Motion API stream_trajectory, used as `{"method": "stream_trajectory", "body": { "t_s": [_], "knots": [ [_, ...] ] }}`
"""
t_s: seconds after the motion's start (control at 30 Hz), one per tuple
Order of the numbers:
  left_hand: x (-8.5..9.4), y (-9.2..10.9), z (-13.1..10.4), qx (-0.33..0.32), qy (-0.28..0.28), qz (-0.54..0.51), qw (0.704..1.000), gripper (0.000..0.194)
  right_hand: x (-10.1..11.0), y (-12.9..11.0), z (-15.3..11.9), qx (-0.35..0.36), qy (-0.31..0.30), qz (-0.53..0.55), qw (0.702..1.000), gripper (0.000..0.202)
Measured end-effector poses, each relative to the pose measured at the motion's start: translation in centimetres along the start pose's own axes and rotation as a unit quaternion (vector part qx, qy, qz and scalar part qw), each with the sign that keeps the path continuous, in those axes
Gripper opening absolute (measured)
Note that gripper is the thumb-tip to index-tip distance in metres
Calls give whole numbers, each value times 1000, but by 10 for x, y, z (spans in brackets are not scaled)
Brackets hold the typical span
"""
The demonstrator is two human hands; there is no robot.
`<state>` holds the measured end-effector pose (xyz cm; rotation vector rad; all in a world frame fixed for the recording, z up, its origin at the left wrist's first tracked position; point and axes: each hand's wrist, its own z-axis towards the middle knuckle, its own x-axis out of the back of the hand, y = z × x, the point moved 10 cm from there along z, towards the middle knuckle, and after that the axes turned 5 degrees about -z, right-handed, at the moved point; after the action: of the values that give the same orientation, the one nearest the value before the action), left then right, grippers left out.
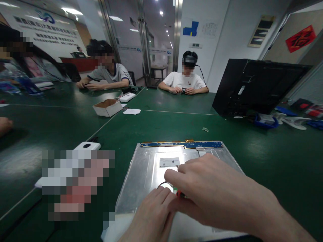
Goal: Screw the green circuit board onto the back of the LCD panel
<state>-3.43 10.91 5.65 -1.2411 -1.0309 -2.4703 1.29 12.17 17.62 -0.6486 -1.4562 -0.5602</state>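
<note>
A flat silver metal panel [141, 168] lies on the green table, with a blue circuit strip [164, 145] along its far edge and a label [169, 162] on its back. Over its near half, my right hand [209, 188] has its fingers closed around a small red and black item [180, 194], mostly hidden. My left hand [155, 208] is beside it, fingers bent together, touching the right hand; what it grips is hidden. A thin dark wire and a bit of green show between the hands.
On the green table [176, 124] are an open box [107, 109], a white device [88, 146], a black monitor [257, 87] and a blue tray [266, 121]. Several people sit around it, one person [186, 79] straight across.
</note>
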Motion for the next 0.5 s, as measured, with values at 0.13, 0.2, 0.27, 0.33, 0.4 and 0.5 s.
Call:
{"method": "stream_trajectory", "body": {
  "t_s": [0.13, 0.2, 0.27, 0.33, 0.4, 0.5],
  "knots": [
    [0, 1, 0, 1, 0, -7, 1000, 18, 2, -3, 0, 9, 1, -4, 1000, 3],
    [1, 2, 1, 1, 1, -12, 1000, 18, 2, -4, 0, 13, -6, -4, 1000, 5],
    [3, 4, 3, -1, 1, -25, 1000, 19, 1, -5, 0, 17, -15, -2, 1000, 9],
    [5, 5, 4, -2, 2, -39, 999, 20, 0, -6, 0, 17, -24, 3, 1000, 10],
    [5, 5, 5, -1, 2, -38, 999, 20, 0, -6, 0, 17, -27, 9, 999, 9],
    [3, 1, 3, 9, 4, -11, 1000, 18, 0, -4, 0, 9, -15, 13, 1000, 6]
  ]
}}
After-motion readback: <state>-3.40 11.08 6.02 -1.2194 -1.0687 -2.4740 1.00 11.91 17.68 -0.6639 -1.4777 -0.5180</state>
